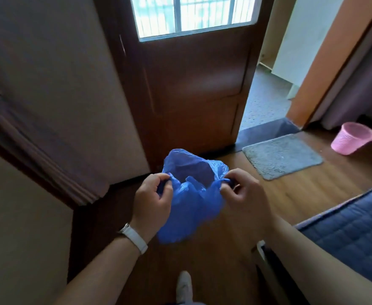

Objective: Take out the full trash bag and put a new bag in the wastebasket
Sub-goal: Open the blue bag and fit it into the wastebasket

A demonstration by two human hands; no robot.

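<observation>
A thin blue plastic bag (189, 201) hangs in the air in front of me, its mouth pulled partly apart. My left hand (152, 201) pinches the left edge of the bag's rim, and my right hand (242, 194) pinches the right edge. The bag looks limp and light, with nothing visible inside. A pink mesh wastebasket (352, 138) stands on the wooden floor far to the right, by a curtain, with no bag visible in it.
A dark brown door (191, 84) with a window stands ahead, and the doorway beside it is open. A grey mat (282, 156) lies by the threshold. A blue quilted mattress (352, 234) fills the lower right. My white shoe (184, 287) is below.
</observation>
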